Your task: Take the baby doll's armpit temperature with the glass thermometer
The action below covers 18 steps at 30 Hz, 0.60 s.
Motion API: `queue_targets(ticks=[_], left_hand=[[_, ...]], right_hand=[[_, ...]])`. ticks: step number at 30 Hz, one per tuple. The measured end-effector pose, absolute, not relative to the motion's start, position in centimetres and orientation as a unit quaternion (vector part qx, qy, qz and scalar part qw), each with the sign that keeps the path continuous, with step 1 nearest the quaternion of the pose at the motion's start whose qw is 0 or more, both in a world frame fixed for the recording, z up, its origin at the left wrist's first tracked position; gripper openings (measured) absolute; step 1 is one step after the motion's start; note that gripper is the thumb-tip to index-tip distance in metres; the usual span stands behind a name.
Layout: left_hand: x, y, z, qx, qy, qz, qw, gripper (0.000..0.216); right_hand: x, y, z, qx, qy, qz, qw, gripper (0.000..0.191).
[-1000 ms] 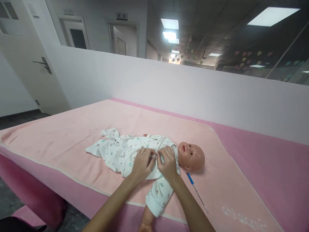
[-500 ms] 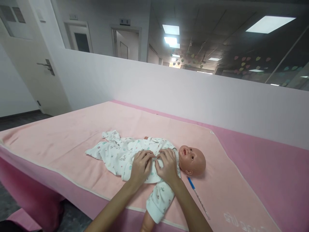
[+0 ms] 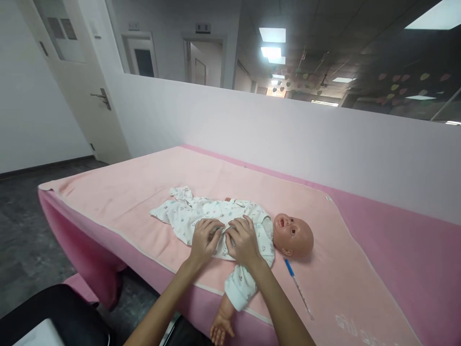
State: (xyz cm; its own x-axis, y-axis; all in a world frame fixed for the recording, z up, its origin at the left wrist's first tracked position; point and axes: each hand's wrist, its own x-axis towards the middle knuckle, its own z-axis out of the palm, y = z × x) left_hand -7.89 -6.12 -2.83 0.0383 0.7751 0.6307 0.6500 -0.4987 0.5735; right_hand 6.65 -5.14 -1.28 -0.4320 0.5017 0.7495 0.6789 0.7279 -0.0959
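A baby doll [image 3: 292,234] lies on its back on a light pink towel [image 3: 137,187], head to the right. It wears a white printed romper [image 3: 187,214]. My left hand [image 3: 203,240] and my right hand [image 3: 242,241] rest side by side on the doll's belly, fingers curled and pinching the romper's front seam. One sleeved doll arm [image 3: 230,307] hangs over the table's near edge, its bare hand below.
A thin thermometer with a blue tip [image 3: 298,287] lies on the towel just right of my right forearm. The darker pink table cover [image 3: 414,250] runs to a white partition wall [image 3: 288,129] behind. A white door [image 3: 77,77] stands at the left, and dark floor lies below.
Both hands have slid a little along the romper front, away from the doll's head toward its belly. The camera view has swung left, showing more floor and the table's left end.
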Motion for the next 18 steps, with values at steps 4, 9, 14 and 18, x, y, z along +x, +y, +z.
queue_targets(ticks=[4,9,14,18], left_hand=[[-7.8,-6.1,-3.0,0.73,0.5,0.464,0.05,0.018],[-7.3,-5.5,-3.1,0.713,0.517,0.473,0.022,0.02],[-7.2,-5.1,-3.3,0.695,0.522,0.494,0.002,0.021],[-7.2,-5.2,-3.5,0.683,0.526,0.506,0.005,0.021]], right_hand=[[6.5,-4.9,-1.7,-0.362,-0.829,-0.122,0.409,0.012],[6.1,-4.4,-1.9,-0.392,-0.814,-0.125,0.41,0.013],[5.4,-4.4,-1.8,-0.422,-0.788,-0.125,0.432,0.012],[5.1,-4.8,-1.8,-0.416,-0.793,-0.161,0.414,0.009]])
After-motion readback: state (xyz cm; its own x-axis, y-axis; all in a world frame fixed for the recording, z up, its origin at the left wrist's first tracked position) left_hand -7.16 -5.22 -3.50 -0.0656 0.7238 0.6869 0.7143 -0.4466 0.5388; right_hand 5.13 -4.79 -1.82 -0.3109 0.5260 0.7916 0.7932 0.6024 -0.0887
